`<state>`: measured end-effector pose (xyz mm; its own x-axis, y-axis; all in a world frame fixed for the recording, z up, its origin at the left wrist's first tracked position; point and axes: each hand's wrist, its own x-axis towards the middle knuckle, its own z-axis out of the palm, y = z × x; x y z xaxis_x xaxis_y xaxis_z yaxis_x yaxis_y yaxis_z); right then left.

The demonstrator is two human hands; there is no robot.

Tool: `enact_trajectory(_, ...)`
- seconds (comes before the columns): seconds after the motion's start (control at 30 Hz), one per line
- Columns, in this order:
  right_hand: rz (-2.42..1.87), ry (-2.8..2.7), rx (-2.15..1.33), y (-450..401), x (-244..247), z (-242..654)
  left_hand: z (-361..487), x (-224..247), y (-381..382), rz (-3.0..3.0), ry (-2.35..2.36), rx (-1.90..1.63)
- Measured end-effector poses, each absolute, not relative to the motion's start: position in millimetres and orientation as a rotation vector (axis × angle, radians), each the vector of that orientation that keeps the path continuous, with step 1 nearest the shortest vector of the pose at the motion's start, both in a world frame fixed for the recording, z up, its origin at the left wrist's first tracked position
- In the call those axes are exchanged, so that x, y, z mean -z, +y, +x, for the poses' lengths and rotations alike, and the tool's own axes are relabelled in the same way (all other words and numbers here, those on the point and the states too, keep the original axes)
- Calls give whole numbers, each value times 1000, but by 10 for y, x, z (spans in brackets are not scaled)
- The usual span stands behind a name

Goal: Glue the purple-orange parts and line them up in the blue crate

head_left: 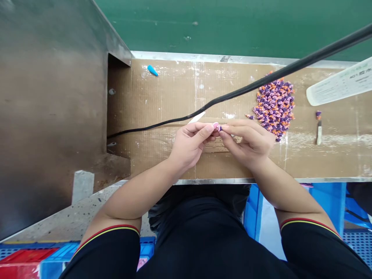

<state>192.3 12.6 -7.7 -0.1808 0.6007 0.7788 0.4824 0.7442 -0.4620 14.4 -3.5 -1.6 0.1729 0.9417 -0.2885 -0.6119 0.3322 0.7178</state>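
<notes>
My left hand [190, 145] and my right hand [247, 141] meet over the middle of a cardboard sheet [177, 91]. Their fingertips pinch a tiny pink and purple plastic part [217, 128], too small to show its shape clearly. To the right of my right hand lies a heap of small purple and orange plastic parts [274, 108]. One stray piece [249, 116] rests at the heap's left edge. A white strip [197, 117] pokes out just beyond my left fingers.
A black cable [247, 91] crosses above the cardboard. Further right are a small brush [319, 133] and a printed white card [340, 82]. A blue conical cap [152, 70] lies far left. A metal panel [52, 97] stands left; blue crates [252, 213] sit below.
</notes>
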Motion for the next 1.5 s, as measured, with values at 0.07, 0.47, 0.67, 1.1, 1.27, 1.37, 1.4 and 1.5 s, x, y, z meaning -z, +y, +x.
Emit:
enact_trajectory(0.07, -843, -1822, -139, 128, 75, 1916, 142, 19, -36, 514, 793, -1171)
enact_trajectory(0.47, -846, -1857, -71, 105, 40, 1903, 137, 123, -57, 854, 861, -1317)
enact_trajectory(0.67, -866, -1873, -16, 65, 42, 1900, 155, 153, -78, 1004, 854, -1404)
enact_trajectory(1.1, -868, -1896, 47, 17, -12, 1880, 162, 142, -131, 1205, 875, -1504)
enact_trajectory(1.27, -838, -1869, 22, 17, -8, 1885, 163, 196, -139, 1158, 833, -1461)
enact_trajectory(1.37, -826, -1878, 19, 14, -4, 1899, 172, 211, -133, 1139, 807, -1459)
enact_trajectory(1.4, -822, -1880, 21, 12, -4, 1903, 176, 212, -131, 1134, 792, -1463)
enact_trajectory(1.5, -828, -1875, 31, 9, -5, 1904, 185, 210, -127, 1105, 780, -1459)
